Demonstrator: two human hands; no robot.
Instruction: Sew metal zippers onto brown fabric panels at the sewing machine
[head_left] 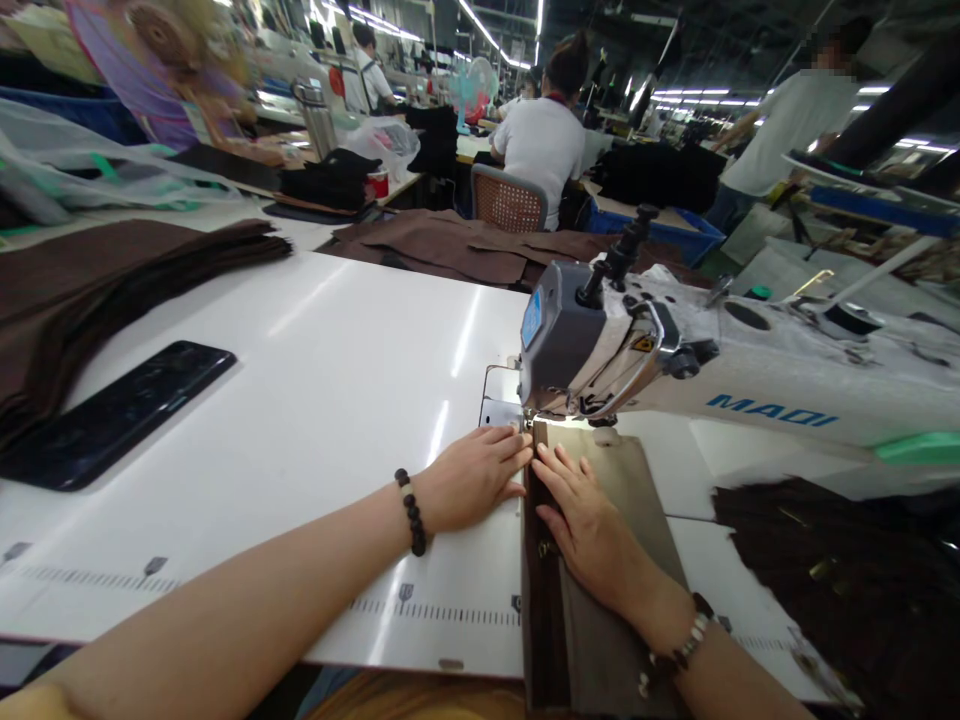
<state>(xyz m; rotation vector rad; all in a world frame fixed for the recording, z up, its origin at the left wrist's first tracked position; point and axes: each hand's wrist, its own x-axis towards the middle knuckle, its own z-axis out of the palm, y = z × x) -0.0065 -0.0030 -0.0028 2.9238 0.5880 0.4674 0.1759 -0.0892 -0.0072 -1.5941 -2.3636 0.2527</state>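
The left hand [472, 480] is lying flat on the desk [300, 340], its fingertips just beside the brown fabric [600, 610] — the right hand [592, 530] is pressing open on top of that fabric, not gripping it. The fabric's far end is running up to the sewing machine [592, 350] — a phone [112, 415] is lying well off to the left.

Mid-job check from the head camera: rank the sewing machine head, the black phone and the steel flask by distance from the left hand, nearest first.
1. The sewing machine head: just ahead of the left hand.
2. The black phone: on the white table, off to the left.
3. The steel flask: farthest, on a table beyond.
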